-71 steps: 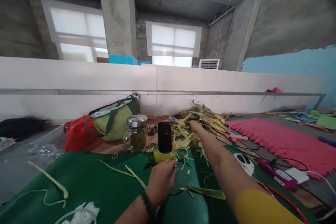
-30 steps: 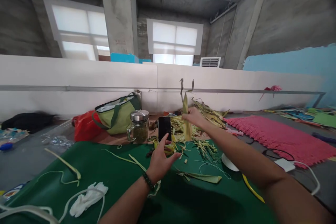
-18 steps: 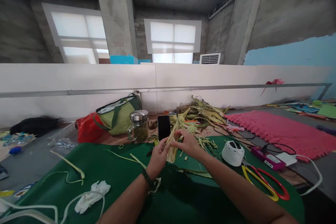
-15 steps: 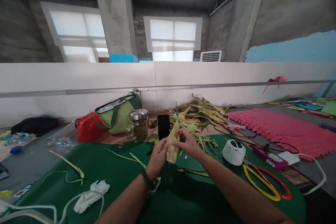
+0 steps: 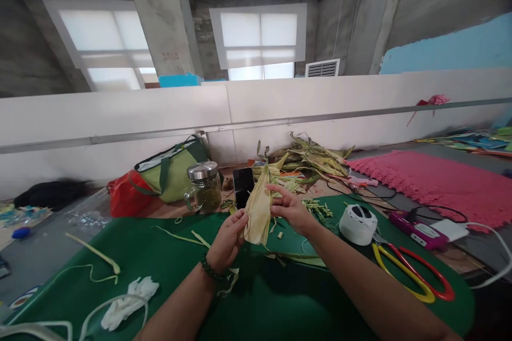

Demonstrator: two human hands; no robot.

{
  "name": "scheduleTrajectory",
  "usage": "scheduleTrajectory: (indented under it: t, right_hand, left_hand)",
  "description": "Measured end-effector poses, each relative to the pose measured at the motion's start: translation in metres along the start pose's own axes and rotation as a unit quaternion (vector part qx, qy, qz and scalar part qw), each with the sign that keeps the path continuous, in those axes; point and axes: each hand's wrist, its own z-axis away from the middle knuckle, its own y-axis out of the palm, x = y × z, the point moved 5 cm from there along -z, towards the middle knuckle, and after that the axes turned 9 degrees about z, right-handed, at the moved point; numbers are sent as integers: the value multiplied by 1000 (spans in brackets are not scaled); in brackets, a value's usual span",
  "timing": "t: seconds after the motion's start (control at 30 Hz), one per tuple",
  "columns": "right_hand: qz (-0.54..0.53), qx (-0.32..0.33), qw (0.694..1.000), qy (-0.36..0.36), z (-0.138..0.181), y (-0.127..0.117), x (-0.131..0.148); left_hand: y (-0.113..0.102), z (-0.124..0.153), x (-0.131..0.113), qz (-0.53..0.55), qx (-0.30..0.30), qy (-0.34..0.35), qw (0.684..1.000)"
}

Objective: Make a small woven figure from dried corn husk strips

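A pale yellow corn husk (image 5: 258,216) is held up above the green cloth (image 5: 276,303), spread wide at its lower end and narrowing to a dark twisted tip at the top. My left hand (image 5: 229,237), with a dark beaded bracelet at the wrist, pinches the husk's lower left edge between thumb and fingers. On the other side my right hand (image 5: 294,212) grips the right edge, its index finger lying along the husk. Just behind the husk a black phone (image 5: 242,186) stands upright, partly covered by it.
A lidded glass jar (image 5: 205,189) and a green bag (image 5: 170,170) stand behind on the left. Dried husks (image 5: 314,154) are heaped at the back. On the right lie a white roll (image 5: 358,225), scissors (image 5: 424,272) and a magenta power strip (image 5: 418,230). Crumpled white tissue (image 5: 130,301) lies front left.
The husk has been opened out and now shows a broader, flatter face. My hands have shifted slightly along its edges. The whole view has tilted a little.
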Motion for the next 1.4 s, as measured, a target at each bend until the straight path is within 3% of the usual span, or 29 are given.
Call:
scheduleTrajectory:
  t: [0.2,0.3,0.37,0.43,0.67,0.87,0.93,1.17,1.3,1.4]
  right_hand:
    - [150,-86,984,-51,4,0,-5]
    - [318,-135,927,-147,17,8,12]
    - [410,-120,886,-182,23,16,20]
    - [449,-85,871,-178,23,21,21]
    - [403,-64,903,-136,17,20,9]
    - [456,-47,884,-90,19,21,6]
    - [447,-33,890,-81,17,21,5]
    - [207,15,978,5,5,10,-4]
    - [107,-29,993,42,1,2,-10]
    - [105,-56,992,41,1,1,-9]
  left_hand:
    - [-11,-4,1,-49,-55,74,995]
    - [-13,-2,-1,-86,-76,113,987]
    - [-12,-1,-1,-92,-74,105,987]
    - [-11,-1,1,-83,-66,78,991]
    - [-9,-2,0,-73,-49,40,995]
    - [-5,1,-2,-118,-42,46,991]
    - [-6,1,-2,-127,-48,42,990]
    - [-11,-1,-3,-120,-60,49,990]
    - [-12,-2,-4,-119,-69,66,988]
    - [-15,2,-10,-141,-116,146,972]
